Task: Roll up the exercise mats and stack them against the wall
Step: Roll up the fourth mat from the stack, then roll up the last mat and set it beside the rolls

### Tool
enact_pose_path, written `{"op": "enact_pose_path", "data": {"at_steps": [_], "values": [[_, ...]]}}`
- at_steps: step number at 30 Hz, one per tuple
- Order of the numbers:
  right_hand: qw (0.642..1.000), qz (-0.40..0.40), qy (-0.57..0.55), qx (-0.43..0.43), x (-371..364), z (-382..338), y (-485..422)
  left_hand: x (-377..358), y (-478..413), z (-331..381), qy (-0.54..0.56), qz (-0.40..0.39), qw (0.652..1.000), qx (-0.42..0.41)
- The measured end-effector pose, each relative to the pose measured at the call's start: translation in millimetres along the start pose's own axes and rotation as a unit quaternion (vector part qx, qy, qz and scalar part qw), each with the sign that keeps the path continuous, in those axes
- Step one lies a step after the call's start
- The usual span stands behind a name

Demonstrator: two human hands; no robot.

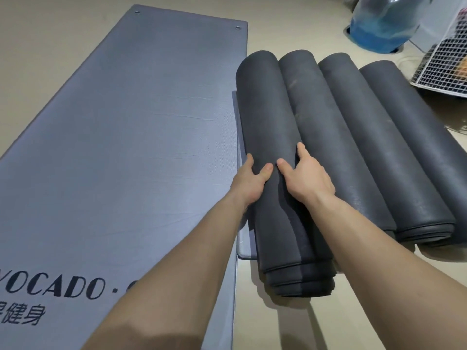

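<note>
A dark grey rolled mat lies on the floor in the middle, with a narrow strip of its flat end showing along its left side. My left hand grips its left flank, thumb on top. My right hand presses on its top right, fingers in the groove against the neighbouring roll. Two more rolled mats lie side by side further right. A large flat grey mat with black printed lettering is spread out on the left.
A blue water bottle stands on the floor at the top right. A white wire basket holding items sits beside it, close to the far ends of the rolls. Beige floor surrounds the mats.
</note>
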State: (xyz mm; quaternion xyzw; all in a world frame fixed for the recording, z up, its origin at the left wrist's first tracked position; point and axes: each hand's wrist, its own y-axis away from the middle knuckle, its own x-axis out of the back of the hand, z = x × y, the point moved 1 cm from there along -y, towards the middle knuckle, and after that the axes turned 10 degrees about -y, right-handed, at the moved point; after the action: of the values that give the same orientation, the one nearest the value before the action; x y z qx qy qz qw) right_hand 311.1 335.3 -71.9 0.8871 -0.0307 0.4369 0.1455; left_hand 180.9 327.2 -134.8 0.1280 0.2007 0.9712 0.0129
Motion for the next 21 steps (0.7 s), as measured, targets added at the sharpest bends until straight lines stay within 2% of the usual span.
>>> {"op": "enact_pose_path", "data": {"at_steps": [3, 7, 9, 11, 15, 18, 21], "values": [[0.999, 0.043, 0.009, -0.006, 3.9, -0.4, -3.9, -12.5, -8.3, 4.2, -0.002, -0.003, 1.0, -0.007], [0.994, 0.073, 0.078, 0.023, -1.7, -6.1, 19.3, -11.3, -8.9, 5.0, -0.018, -0.021, 1.0, -0.013], [0.983, 0.089, 0.141, 0.073, -8.6, -4.9, 40.4, -2.0, -0.6, -0.4, -0.05, -0.036, 0.998, -0.021], [0.964, 0.103, 0.196, 0.148, -19.3, -1.2, 59.1, 15.3, 14.9, -11.2, -0.151, -0.049, 0.987, -0.028], [0.941, 0.06, 0.224, 0.246, -56.3, -1.6, 88.8, 76.5, 51.5, -44.3, -0.39, -0.064, 0.918, -0.035], [0.942, -0.07, 0.208, 0.253, -97.4, -12.2, 121.8, 135.3, 82.5, -72.6, -0.527, -0.095, 0.843, -0.054], [0.921, -0.178, 0.214, 0.272, -141.9, -17.3, 161.9, 185.8, 124.8, -106.2, -0.633, -0.117, 0.762, -0.062]]}}
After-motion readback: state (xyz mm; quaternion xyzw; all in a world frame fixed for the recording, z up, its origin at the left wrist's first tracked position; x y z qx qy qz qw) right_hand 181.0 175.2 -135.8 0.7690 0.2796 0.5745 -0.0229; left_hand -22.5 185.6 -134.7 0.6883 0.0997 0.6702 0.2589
